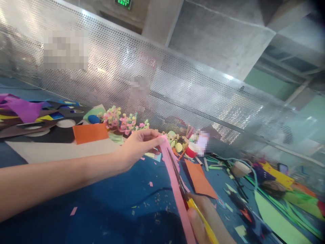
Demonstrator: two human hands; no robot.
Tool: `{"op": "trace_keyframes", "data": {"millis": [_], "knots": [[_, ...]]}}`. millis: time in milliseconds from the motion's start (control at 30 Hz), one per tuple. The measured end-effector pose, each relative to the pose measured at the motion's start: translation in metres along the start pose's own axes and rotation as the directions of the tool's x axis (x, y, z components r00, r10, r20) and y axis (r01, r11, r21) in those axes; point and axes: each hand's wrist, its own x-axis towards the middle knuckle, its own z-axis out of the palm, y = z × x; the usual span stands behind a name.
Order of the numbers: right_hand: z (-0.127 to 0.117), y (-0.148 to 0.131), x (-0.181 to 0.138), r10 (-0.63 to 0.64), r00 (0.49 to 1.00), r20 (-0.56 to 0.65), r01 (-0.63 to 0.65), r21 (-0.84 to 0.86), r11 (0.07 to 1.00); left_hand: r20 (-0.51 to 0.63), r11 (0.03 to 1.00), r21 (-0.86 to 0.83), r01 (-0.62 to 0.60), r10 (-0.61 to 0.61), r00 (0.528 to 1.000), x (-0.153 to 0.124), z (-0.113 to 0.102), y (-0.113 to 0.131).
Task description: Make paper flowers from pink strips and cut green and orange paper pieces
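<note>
My left hand (142, 144) reaches in from the left and pinches the far end of a long pink paper strip (175, 184) between thumb and fingers. The strip runs down toward the bottom of the view. My right hand (200, 213), lower right, is closed around the yellow handle of a pair of scissors (179, 178). Their blades point up toward my left hand and lie along the right side of the strip. A narrow sliver of pink paper shows just right of the blades.
A blue table (114, 210) carries small paper scraps. At the back are curled paper pieces (124, 122), an orange sheet (90, 133) and a roll of red-and-white tape or similar (191, 150). Another orange piece (200, 178) lies right of the scissors. A perforated metal screen (162, 84) stands behind.
</note>
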Motion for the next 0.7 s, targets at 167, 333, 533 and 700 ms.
{"op": "trace_keyframes", "data": {"millis": [167,333,533,700], "knots": [[-0.004,0.006,0.0,-0.01,0.999,0.043,0.01,-0.005,1.0,-0.005,1.0,-0.012,0.002,-0.002,1.0,0.001,-0.001,-0.001],[-0.005,0.009,0.001,-0.038,0.999,0.04,0.039,-0.041,0.998,-0.001,1.0,0.006,0.004,-0.004,1.0,0.002,-0.002,-0.002],[-0.009,0.002,0.0,-0.056,0.998,0.009,0.056,0.009,0.998,0.02,0.999,0.027,0.029,-0.03,0.999,0.0,0.0,0.0],[-0.01,-0.003,-0.001,-0.079,0.993,-0.083,0.077,-0.022,0.997,0.032,0.998,0.053,0.021,-0.023,0.999,-0.002,0.002,0.002]]}}
